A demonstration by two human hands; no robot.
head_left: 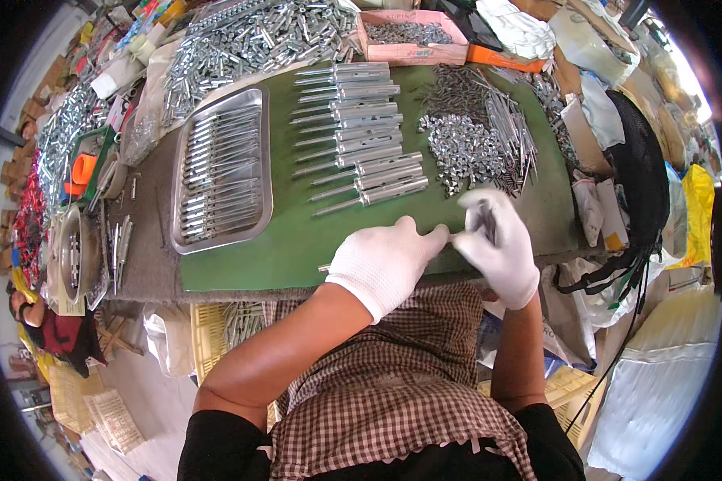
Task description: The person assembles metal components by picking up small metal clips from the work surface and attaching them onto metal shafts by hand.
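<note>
Both hands wear white knit gloves and meet over the near edge of the green mat (297, 260). My left hand (387, 263) is wrapped round a thin metal rod (324, 267), whose end pokes out on its left side. At the other end, my right hand (497, 244) has its fingers curled close to the left fingertips; what it pinches is hidden. Ahead lies a column of silver tubes with rods (361, 144), laid side by side. Beyond my right hand spreads a heap of small metal nuts or clips (465, 152), with long thin pins (512, 128) beside it.
A steel tray (268, 192) of rod-like parts stands on the left. Dark screws (455, 94) lie beyond the nuts. At the back are a pink box (413, 53) of small parts and a large pile of metal tubes (257, 48). A black strap bag (638, 176) hangs at right.
</note>
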